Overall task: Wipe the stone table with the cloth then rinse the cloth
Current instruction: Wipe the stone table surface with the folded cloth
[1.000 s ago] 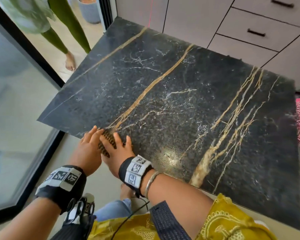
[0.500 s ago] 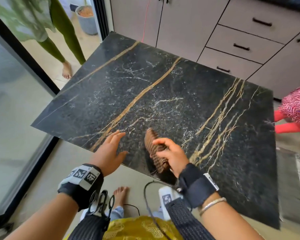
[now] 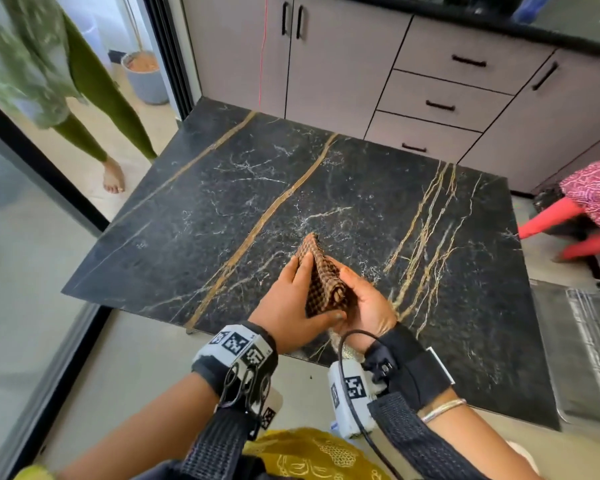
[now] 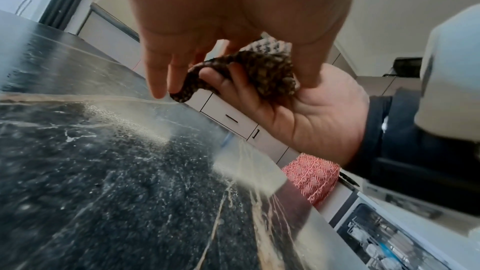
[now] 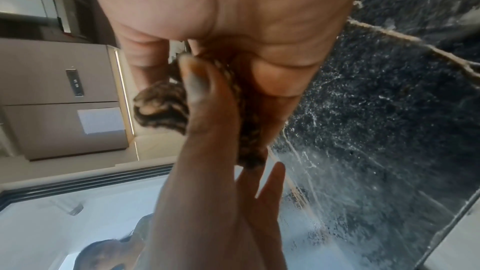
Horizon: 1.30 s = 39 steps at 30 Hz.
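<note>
The black stone table [image 3: 360, 188] with gold veins fills the middle of the head view. A brown checked cloth [image 3: 321, 278] is bunched up in the air above the table's near edge, held between both hands. My right hand [image 3: 367, 303] cups it from the right, palm up, with fingers curled under it. My left hand [image 3: 291, 299] pinches it from the left, fingers along one side and thumb across the bottom. In the left wrist view the cloth [image 4: 267, 73] sits in the right palm [image 4: 311, 122]. In the right wrist view the left thumb [image 5: 194, 81] presses the cloth [image 5: 161, 108].
Grey cabinets with drawers [image 3: 430, 105] stand right behind the table. A glass sliding door [image 3: 21, 271] runs along the left, with a person in green [image 3: 84, 98] and a plant pot [image 3: 146, 77] beyond. A person in pink and red [image 3: 592, 199] is at the right edge, above a grey rack [image 3: 585, 341].
The cloth was pressed flat under both hands at the table's near left edge. My right hand lifted it and carried it right; my left hand has now joined and holds it too.
</note>
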Motion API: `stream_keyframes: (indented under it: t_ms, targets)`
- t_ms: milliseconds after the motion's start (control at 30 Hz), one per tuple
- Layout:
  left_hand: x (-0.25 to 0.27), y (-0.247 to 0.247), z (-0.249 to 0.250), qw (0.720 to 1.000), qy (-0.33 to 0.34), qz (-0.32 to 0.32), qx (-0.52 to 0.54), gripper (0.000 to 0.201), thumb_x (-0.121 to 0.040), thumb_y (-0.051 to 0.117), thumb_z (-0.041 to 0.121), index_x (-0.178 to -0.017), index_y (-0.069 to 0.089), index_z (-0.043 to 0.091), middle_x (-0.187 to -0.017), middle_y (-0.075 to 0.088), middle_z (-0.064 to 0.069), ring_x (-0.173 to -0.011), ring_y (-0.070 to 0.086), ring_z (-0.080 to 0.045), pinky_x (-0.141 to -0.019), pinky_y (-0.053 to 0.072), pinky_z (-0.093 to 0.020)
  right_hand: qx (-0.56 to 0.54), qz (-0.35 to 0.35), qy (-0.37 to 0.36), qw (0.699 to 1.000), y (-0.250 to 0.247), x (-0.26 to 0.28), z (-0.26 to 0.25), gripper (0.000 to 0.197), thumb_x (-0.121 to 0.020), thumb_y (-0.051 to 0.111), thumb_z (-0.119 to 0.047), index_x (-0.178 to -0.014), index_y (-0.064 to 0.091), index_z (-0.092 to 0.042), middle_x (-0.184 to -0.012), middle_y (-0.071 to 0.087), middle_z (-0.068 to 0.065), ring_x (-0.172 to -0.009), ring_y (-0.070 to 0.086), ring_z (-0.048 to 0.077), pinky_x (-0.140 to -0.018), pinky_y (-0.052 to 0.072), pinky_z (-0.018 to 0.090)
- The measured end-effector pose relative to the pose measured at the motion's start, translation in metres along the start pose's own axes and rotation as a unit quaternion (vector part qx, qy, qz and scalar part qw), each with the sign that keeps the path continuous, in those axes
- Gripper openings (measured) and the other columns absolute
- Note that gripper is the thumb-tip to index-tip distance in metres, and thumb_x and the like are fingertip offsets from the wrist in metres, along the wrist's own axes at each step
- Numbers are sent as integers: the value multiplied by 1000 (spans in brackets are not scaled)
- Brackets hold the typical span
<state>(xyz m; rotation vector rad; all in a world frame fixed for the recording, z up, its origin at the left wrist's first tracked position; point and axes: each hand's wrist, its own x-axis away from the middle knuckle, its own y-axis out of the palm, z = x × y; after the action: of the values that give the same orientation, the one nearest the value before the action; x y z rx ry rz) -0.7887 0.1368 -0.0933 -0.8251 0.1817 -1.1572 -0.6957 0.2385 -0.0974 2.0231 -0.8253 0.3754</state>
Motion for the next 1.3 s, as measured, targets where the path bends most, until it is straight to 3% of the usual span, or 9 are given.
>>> stream_keyframes:
  t_ms: [267,433,633,700,833,967,1100,1200,1300]
  targets:
    - [2,-36,-20,971,-19,90,219,12,-87,61,16,-99,63,16,-93,69,0,-86,64,-20,-76,53,-29,100,65,-76,990,16,20,5,19,-96,40,-2,-104,57,0,-88,68,21,-66,68,29,-56,58,33]
    - [10,-69,-33,861,-99,116,486,15,-90,54,4,-88,61,18,-91,67,-2,-89,62,-19,-82,52,-36,103,153,-126,975,13,34,1,10,-95,45,-4,-99,53,0,-88,65,24,-62,67,31,-47,55,26]
    - [26,-79,-25,820,-104,51,560,10,-90,54,8,-96,61,12,-100,67,-8,-99,62,-25,-82,54,-42,135,261,-168,941,11,41,-3,7,-91,54,-3,-97,56,-7,-100,59,21,-74,67,30,-50,56,24]
    - [29,-79,-18,808,-96,29,580,12,-91,54,10,-100,61,10,-101,67,-9,-97,64,-25,-80,55,-43,286,298,-149,898,11,42,-2,21,-89,59,-7,-110,54,-11,-115,55,19,-89,62,26,-63,57,29]
    - [30,-80,-8,794,-75,-11,603,16,-92,51,16,-102,60,7,-100,68,-11,-91,67,-24,-80,57,-44,653,274,-142,692,26,52,1,49,-85,65,-35,-128,46,-21,-134,40,9,-116,47,22,-95,36,29]
    - [32,-76,1,806,-57,-29,588,16,-94,49,16,-104,59,6,-96,67,-12,-84,68,-23,-72,58,-36,588,81,-223,773,65,62,9,47,-80,70,-34,-120,44,-33,-123,50,-5,-104,59,11,-88,51,28]
    - [33,-81,6,813,-46,-8,581,20,-94,48,20,-100,58,4,-89,66,-11,-73,68,-18,-65,58,-33,678,65,-299,668,80,51,15,41,-76,74,-35,-112,56,-24,-108,48,-7,-94,51,4,-81,43,15]
    - [35,-90,6,822,-45,-31,567,25,-95,46,23,-103,59,3,-94,67,-12,-80,68,-21,-80,54,-40,691,83,-323,642,82,49,12,35,-80,69,-39,-108,60,-19,-102,51,-4,-90,50,8,-76,41,22]
    - [37,-95,10,816,-44,-68,572,25,-96,43,20,-100,61,3,-92,69,-13,-79,67,-22,-71,57,-33,702,89,-336,622,85,51,8,44,-75,69,-51,-104,57,-21,-97,53,-3,-87,50,12,-70,38,26]
